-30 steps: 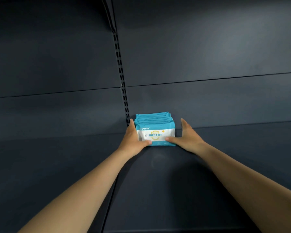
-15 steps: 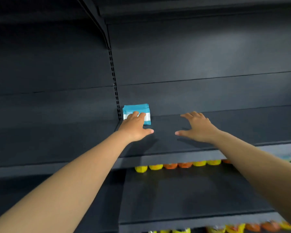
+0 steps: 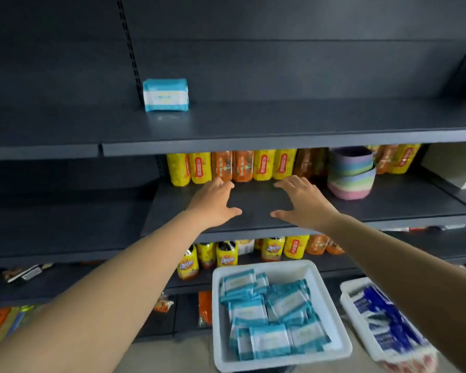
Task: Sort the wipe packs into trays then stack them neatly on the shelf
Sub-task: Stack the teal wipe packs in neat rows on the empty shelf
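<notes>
Our left hand point(image 3: 218, 203) and right hand point(image 3: 301, 204) hover spread wide, holding nothing. The wipe packs point(image 3: 165, 95) stand at the upper shelf's point(image 3: 280, 125) back-left edge; more fill the white tray point(image 3: 331, 297) below.

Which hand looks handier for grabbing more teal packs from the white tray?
Probably the right hand. Both hands are open and hold nothing, level with each other, but the white tray of teal packs lies below and right of centre, nearer the right forearm than the left hand. The margin is small.
</notes>
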`<state>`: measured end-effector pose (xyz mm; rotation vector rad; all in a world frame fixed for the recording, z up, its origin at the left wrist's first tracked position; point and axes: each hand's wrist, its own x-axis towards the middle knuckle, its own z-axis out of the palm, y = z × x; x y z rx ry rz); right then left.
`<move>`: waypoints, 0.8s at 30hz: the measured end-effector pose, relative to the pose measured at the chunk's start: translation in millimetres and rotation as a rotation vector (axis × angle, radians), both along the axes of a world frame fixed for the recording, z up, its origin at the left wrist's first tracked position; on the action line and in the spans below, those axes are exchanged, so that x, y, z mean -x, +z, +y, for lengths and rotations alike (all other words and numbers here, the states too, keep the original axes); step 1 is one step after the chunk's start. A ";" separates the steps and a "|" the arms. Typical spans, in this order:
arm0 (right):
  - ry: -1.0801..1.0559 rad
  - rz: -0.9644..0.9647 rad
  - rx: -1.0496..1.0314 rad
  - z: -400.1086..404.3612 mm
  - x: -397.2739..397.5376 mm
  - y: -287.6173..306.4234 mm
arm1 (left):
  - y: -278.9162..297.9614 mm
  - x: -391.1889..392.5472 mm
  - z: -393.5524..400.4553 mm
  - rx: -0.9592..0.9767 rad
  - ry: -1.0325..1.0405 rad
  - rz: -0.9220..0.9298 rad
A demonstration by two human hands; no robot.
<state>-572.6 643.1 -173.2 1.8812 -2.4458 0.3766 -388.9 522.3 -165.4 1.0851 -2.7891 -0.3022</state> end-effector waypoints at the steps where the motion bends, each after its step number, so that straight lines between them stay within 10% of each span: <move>1: -0.001 -0.022 -0.032 6.6 5.5 -15.5 | -17.8 6.5 5.0 -0.033 0.002 -0.028; 24: 0.027 -0.375 -0.684 30.9 143.7 -380.5 | -413.9 82.9 83.2 -0.759 0.186 -0.491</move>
